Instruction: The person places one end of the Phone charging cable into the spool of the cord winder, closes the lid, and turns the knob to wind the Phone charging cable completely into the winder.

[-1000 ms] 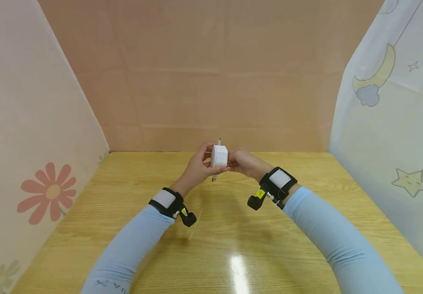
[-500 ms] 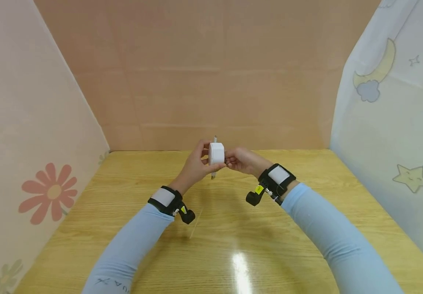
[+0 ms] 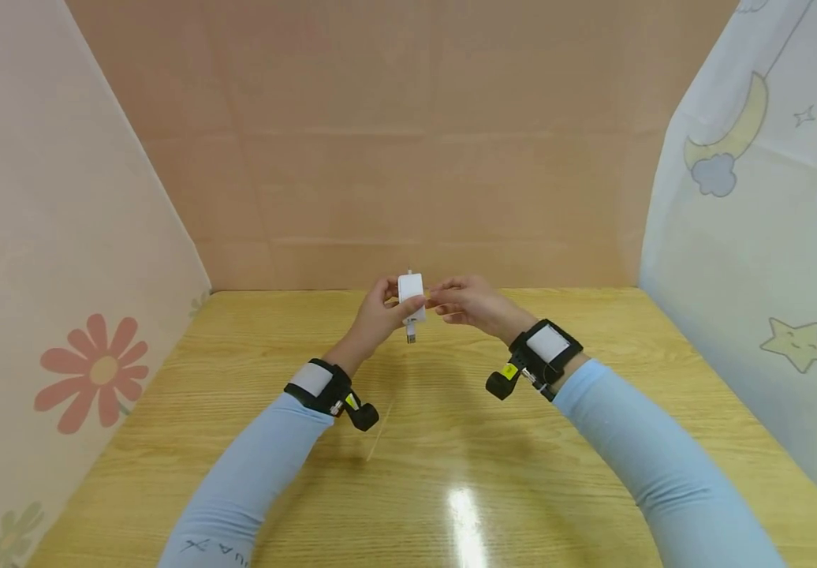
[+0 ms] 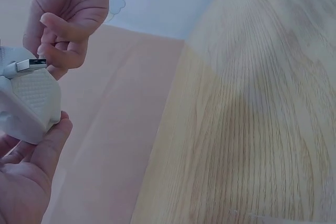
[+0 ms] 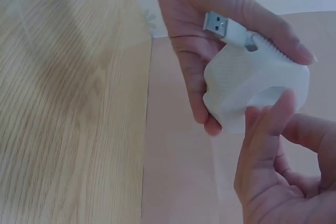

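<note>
A small white ribbed reel-shaped device is held up over the far middle of the wooden table. A short white lead with a metal USB plug hangs from its lower end. My left hand grips the device, fingers round the back and thumb on the near side. In the right wrist view the device shows its plug sticking out past the left hand. My right hand is just to its right, its thumb tip touching the casing, the other fingers loosely bent.
Panels enclose the table: pink with a flower on the left, plain peach at the back, and white with a moon and star on the right. Black camera straps sit on both wrists.
The device has turned from its broad face to a narrower side, with the plug now hanging below. My right hand has loosened its hold and drawn slightly right.
</note>
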